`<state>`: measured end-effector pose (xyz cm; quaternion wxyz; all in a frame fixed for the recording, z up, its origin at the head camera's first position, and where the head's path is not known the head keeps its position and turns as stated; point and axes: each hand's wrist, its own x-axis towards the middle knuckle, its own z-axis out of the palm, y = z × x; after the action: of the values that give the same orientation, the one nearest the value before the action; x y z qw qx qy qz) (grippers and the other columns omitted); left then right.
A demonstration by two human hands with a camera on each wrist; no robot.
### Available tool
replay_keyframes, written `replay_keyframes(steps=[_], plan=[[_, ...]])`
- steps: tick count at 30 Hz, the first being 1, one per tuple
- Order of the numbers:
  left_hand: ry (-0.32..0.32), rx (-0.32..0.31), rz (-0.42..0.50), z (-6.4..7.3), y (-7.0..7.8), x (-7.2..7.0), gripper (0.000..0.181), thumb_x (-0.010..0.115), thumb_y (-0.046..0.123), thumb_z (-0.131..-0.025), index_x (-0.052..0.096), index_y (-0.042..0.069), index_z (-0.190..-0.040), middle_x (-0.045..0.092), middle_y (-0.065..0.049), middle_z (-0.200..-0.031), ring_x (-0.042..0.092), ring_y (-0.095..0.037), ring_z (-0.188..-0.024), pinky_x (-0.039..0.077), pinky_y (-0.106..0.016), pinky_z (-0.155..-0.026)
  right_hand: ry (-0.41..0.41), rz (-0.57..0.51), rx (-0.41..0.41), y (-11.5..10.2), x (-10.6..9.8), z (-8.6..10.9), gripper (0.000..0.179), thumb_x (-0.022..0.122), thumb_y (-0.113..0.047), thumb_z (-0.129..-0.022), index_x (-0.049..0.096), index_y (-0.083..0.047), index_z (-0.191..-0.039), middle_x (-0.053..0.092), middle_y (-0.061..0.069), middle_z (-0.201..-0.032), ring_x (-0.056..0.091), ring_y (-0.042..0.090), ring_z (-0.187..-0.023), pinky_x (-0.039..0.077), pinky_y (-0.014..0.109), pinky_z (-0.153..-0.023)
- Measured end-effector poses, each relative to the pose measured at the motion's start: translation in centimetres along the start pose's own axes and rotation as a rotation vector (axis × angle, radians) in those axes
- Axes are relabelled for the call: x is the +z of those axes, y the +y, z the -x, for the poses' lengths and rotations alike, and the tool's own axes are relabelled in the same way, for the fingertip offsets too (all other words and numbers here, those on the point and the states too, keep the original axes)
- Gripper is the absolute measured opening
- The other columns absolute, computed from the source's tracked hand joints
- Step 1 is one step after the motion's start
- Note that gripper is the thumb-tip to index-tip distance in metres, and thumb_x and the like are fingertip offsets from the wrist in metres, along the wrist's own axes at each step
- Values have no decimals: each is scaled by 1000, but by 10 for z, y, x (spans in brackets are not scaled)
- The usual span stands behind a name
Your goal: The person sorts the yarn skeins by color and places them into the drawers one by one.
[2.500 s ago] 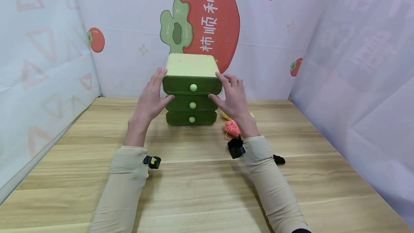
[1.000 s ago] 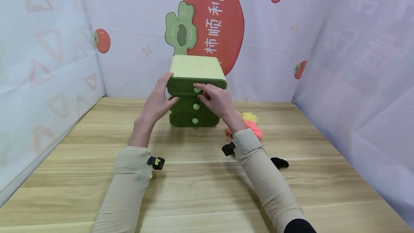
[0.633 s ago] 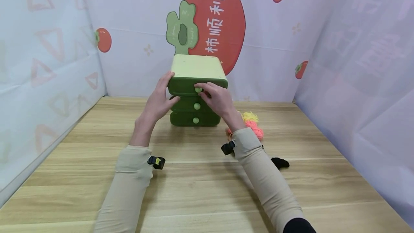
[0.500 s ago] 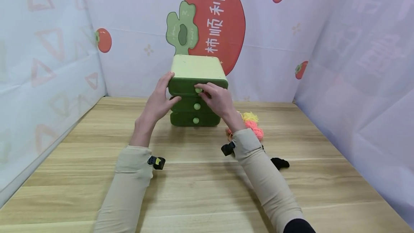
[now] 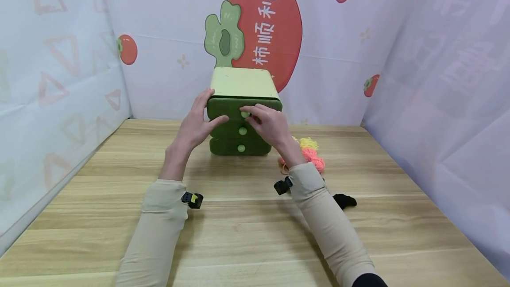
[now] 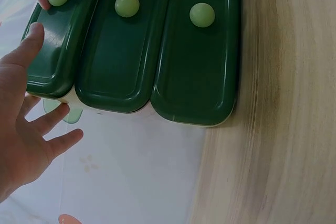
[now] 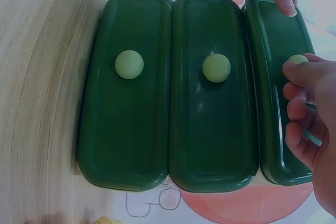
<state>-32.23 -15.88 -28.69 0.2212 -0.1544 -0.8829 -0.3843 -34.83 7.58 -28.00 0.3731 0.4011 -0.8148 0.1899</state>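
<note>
A small drawer cabinet [image 5: 243,82] with a pale green top and three dark green drawer fronts stands toward the back of the table. My right hand [image 5: 274,125] pinches the round pale green knob [image 7: 297,59] of the top drawer [image 5: 223,106], its other fingers curled beneath. That drawer front sits slightly forward, with a dark gap under the cabinet's top edge. My left hand [image 5: 195,123] rests at the cabinet's upper left side, fingers extended along the side wall and thumb [image 6: 32,43] over the drawer front. The middle knob [image 6: 127,5] and bottom knob [image 6: 202,14] are untouched.
Pink yarn [image 5: 312,159] and yellow yarn [image 5: 307,144] lie right of the cabinet, partly behind my right forearm. A black cloth-like item [image 5: 345,200] pokes out beyond that sleeve. Printed cloth walls [image 5: 159,79] enclose the wooden table [image 5: 235,242] at back and sides.
My right hand has gone from the cabinet's right side to the top knob. The top drawer has come slightly forward, and my left thumb has shifted right across its front.
</note>
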Motion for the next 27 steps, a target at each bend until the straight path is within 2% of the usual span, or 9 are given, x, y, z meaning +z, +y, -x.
replay_keyframes(steps=[4,9,20,27], plan=[[-8,-3,1,0,1,0,85,65,56,-80,16,39,-148,12,17,-154,21,-14,-140,29,-49,-109,5,-4,-11,-2,-4,2,24,69,-20,-86,70,-19,-110,56,-5,-73,48,7,-59,39,23,-50],[-22,-22,-5,1,1,-1,87,61,63,-79,12,42,-148,9,19,-154,18,-15,-141,28,-52,-108,-11,-10,-33,-6,-9,4,24,69,-19,-86,70,-19,-109,58,-4,-73,49,7,-60,39,22,-50],[-38,-31,-11,4,1,-1,88,58,68,-77,9,46,-147,7,19,-154,18,-16,-142,28,-54,-108,-83,-32,-49,-13,-21,5,23,69,-17,-85,71,-17,-108,66,-4,-81,55,7,-67,48,24,-59],[-42,-32,-9,4,3,-2,89,58,69,-77,9,45,-147,7,20,-154,17,-15,-142,27,-54,-108,-96,-52,-57,-13,-24,7,25,72,-18,-83,70,-17,-108,67,-4,-82,55,7,-67,48,25,-61]])
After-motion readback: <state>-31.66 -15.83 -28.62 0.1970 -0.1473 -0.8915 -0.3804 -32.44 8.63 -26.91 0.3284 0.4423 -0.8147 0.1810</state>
